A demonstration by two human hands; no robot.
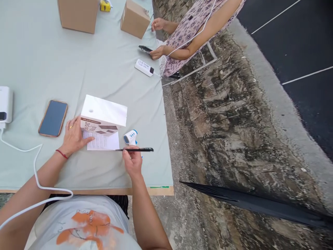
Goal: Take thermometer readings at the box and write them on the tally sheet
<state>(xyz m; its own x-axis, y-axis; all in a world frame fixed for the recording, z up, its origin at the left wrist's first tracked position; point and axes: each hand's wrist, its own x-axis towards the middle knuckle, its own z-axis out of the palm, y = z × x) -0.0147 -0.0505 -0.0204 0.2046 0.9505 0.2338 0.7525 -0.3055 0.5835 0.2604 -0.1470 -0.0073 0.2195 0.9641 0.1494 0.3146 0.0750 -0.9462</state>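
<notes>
My right hand [133, 162] grips a slim black pen [147, 149], its tip at the lower right edge of a white printed sheet [111, 142]. Across the left part of that sheet lies the thumb of my left hand [73, 137], its fingers stretched along the left side of a white box [104, 109] with brown printing. The box stands at the sheet's upper edge and hides part of it. Just above my right hand is a white and blue handheld thermometer [129, 137], whose handle is partly covered by the hand.
A smartphone [53, 118] lies left of my left hand. A white power bank [5, 104] with a cable sits at the far left. Two cardboard boxes [78, 15] and a yellow tape measure [105, 6] are farther back. A seated person [182, 38] holds a phone beside another white device [144, 67].
</notes>
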